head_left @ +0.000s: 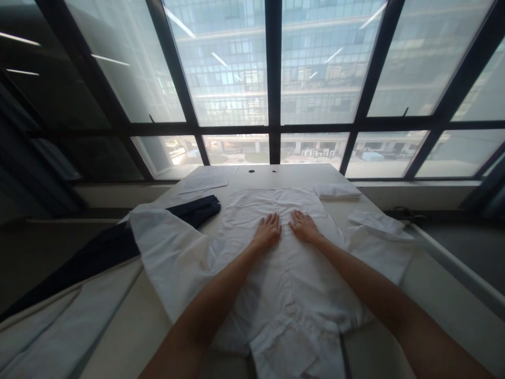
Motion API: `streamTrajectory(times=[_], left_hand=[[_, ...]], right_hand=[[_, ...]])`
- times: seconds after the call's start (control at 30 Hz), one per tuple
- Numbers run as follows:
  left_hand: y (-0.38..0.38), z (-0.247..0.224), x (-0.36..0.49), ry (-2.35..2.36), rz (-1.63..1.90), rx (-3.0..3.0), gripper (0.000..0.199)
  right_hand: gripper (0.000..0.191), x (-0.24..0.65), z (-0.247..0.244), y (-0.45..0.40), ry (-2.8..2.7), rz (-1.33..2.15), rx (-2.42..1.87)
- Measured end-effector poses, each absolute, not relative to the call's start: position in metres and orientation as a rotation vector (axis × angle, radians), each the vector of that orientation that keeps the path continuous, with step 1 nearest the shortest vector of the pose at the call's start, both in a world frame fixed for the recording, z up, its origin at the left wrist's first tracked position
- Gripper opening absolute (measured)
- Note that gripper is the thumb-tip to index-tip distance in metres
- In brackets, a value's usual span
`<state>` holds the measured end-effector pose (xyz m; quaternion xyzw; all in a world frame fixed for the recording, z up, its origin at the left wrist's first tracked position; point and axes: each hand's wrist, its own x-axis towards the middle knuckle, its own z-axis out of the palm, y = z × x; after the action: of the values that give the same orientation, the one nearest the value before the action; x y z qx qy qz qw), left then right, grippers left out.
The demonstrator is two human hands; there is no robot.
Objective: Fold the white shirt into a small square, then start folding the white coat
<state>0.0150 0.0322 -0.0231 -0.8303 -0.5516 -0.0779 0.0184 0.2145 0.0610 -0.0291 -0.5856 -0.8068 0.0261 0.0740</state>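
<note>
A white long-sleeved garment [272, 279] lies spread over the table, its two sleeves out to the left and right and its near end toward me. My left hand [269, 230] rests flat on its upper middle, fingers stretched out. Just to the right, across a small gap, my right hand [303, 225] lies palm down on the same cloth, fingers also extended. Between the hands a seam line runs down the garment toward me. Wrinkles show in the cloth around the fingers and along the far edge.
The white table [300, 176] has two small dark spots near its far edge. Dark navy cloth [201, 208] lies at the left, partly under the left sleeve. Paper sheets [207, 179] sit at the far left, a folded white cloth [340, 190] at the far right. Windows stand beyond.
</note>
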Motion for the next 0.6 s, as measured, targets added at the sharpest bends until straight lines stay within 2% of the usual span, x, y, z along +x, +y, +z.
streamTrajectory(times=[0.13, 0.3, 0.6], left_hand=[[0.031, -0.022, 0.019, -1.746, -0.241, -2.573, 0.059], [0.034, -0.020, 0.014, -1.764, -0.216, -2.598, 0.061], [0.056, -0.002, -0.118, -2.208, -0.110, -2.222, 0.058]], right_hand=[[0.064, 0.266, -0.026, 0.082, -2.238, 0.082, -2.065], [0.065, 0.290, -0.029, 0.090, -2.209, 0.034, -2.125], [0.066, 0.288, -0.031, 0.089, -2.216, 0.024, -2.119]])
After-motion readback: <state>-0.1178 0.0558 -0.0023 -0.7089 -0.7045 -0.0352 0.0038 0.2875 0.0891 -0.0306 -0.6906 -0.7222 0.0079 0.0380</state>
